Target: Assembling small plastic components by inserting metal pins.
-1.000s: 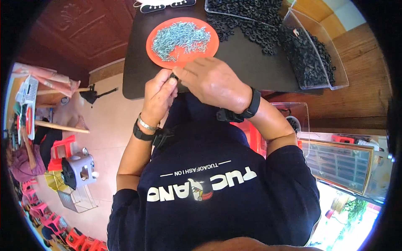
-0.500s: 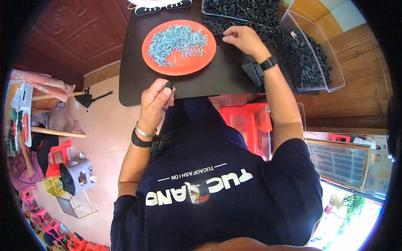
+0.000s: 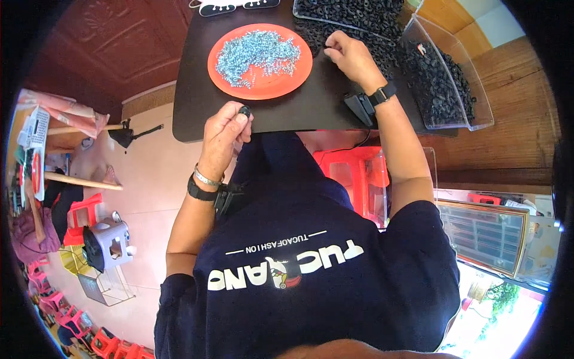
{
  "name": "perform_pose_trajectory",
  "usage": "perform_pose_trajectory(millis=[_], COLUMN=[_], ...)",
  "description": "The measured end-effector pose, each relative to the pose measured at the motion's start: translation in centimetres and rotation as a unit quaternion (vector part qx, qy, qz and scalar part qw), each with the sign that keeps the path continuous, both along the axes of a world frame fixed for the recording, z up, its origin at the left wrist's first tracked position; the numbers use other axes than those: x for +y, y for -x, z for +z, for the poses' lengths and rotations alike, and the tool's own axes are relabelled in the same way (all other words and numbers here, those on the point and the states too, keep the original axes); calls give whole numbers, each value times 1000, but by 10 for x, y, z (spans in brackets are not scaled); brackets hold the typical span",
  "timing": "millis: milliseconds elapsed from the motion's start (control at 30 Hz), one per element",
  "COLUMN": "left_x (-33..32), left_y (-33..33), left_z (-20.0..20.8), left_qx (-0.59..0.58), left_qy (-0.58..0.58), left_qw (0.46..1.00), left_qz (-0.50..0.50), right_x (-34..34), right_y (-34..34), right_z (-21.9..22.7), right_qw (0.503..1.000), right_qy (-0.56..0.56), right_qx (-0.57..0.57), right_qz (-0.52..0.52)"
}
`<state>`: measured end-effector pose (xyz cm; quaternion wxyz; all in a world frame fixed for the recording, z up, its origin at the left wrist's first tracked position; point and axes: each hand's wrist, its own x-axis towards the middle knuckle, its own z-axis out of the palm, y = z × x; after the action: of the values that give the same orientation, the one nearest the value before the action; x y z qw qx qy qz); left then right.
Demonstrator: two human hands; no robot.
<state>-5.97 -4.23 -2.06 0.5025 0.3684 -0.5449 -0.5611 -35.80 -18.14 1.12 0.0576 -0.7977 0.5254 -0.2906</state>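
Note:
My left hand is closed in front of the plate, pinching a small round black plastic part between thumb and forefinger. To the right, my right hand hovers at the edge of a loose heap of black plastic parts. Its thumb and fingers are curled close together; whatever they hold, if anything, cannot be made out. Between the hands, toward the far side, lies a round orange-red plate. It bears a heap of small silvery-blue coiled pieces that look like springs.
The dark table has a clear plastic bin of black parts at its right edge; another filled bin stands at the far side. A small black device sits by my right wrist. White-and-black shoe-like shapes rest at the far left.
The view has shifted slightly, with the table and plate higher in the picture. My left hand still grips the black part; the right hand stays by the heap, its fingers slightly moved.

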Motion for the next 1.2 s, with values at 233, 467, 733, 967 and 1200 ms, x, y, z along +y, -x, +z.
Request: perform_pose_trajectory(millis=[233,467,733,967,1200], left_x=[3,7,7,10,14], left_y=[3,6,0,-4,-1], left_z=[14,28,31,33,35], left_qx=[47,-5,-78,-147,-184], left_qy=[-16,84,158,243,282], left_qw=[999,996,984,959,941], left_qz=[-11,-34,-21,-4,25], right_x=[37,74,96,99,106], right_y=[-32,-76,-101,-107,-112], right_z=[36,58,75,74,76], right_qw=[904,854,824,834,881], right_qy=[-255,-337,-388,-395,-285], right_qx=[-312,-324,-297,-239,-184], right_qz=[144,229,287,304,329])
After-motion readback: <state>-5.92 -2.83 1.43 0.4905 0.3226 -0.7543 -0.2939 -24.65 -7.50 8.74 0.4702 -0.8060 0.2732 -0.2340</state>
